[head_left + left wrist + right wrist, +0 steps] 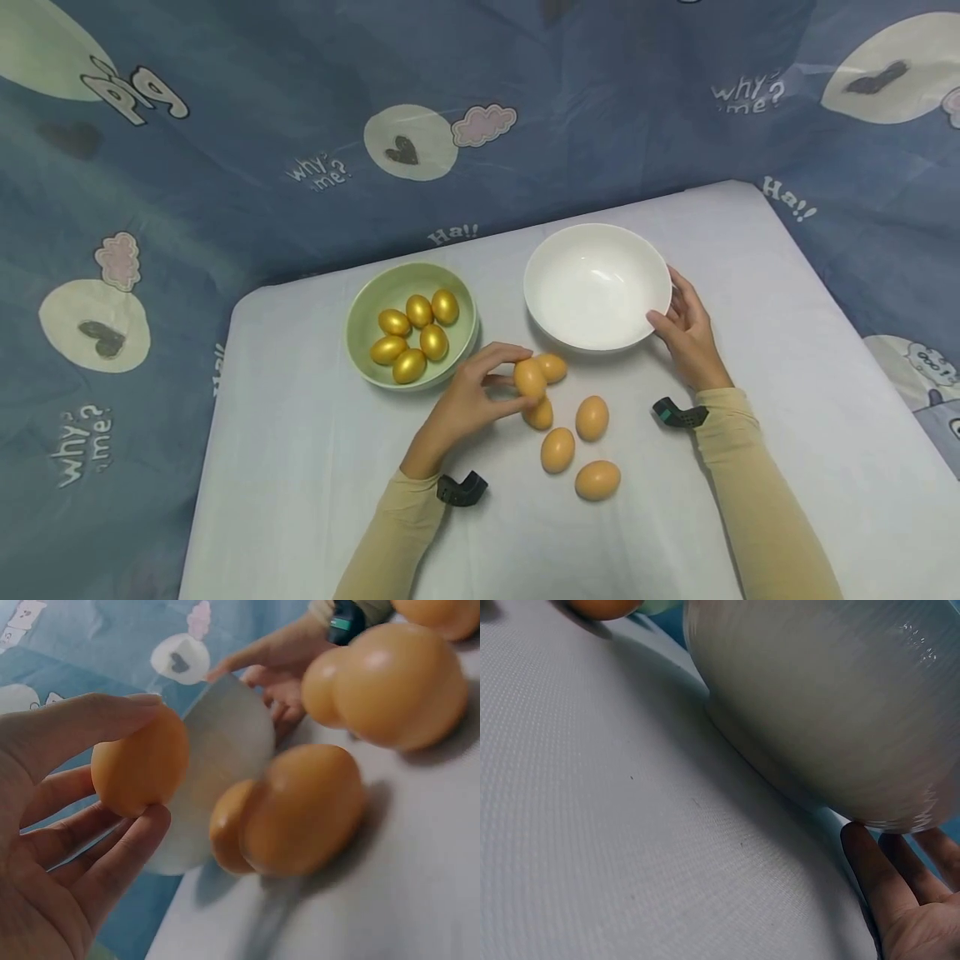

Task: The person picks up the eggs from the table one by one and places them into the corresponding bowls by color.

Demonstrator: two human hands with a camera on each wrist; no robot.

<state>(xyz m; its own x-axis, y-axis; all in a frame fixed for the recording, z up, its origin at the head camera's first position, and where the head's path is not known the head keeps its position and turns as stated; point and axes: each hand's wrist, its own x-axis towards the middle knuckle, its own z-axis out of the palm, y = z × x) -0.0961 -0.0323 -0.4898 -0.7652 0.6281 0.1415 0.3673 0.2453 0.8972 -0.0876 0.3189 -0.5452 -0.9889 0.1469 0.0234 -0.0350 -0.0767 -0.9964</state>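
My left hand pinches a brown egg between thumb and fingertips, held up over other eggs on the table; the left wrist view shows this egg clear of them. The white bowl stands to the right at the back, with bare inner walls. At its right side is my right hand, thumb on the rim and fingers against the outer wall. Fingertips meet the bowl's outer side in the right wrist view. Several brown eggs lie loose between the hands, two partly hidden by the held egg.
A light green bowl with several shiny golden eggs stands left of the white bowl, close behind the left hand. White cloth covers the table. Blue printed fabric hangs behind its back edge.
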